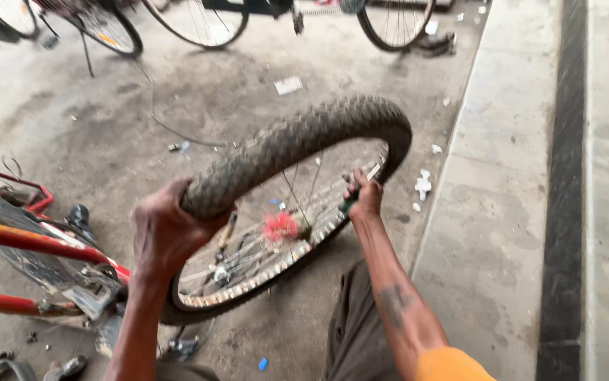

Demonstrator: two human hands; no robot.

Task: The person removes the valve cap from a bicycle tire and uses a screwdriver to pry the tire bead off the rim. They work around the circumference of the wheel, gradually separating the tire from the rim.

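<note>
A bicycle wheel (283,233) stands tilted on the concrete floor (177,120), its knobby tyre (297,141) arching over the rim (248,279). The left hand (166,229) is closed around the tyre at its near left end. The right hand (366,197) is clenched on a green-handled tool (347,204) at the rim's right side. A red brush-like tuft (279,226) sits among the spokes. A red bicycle frame (29,243) lies at the left, and other bicycle wheels (198,25) stand far off.

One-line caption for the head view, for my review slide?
Left hand grips a knobby bicycle tyre lifted off its rim; right hand holds a green-handled tool at the rim, over a concrete floor.
</note>
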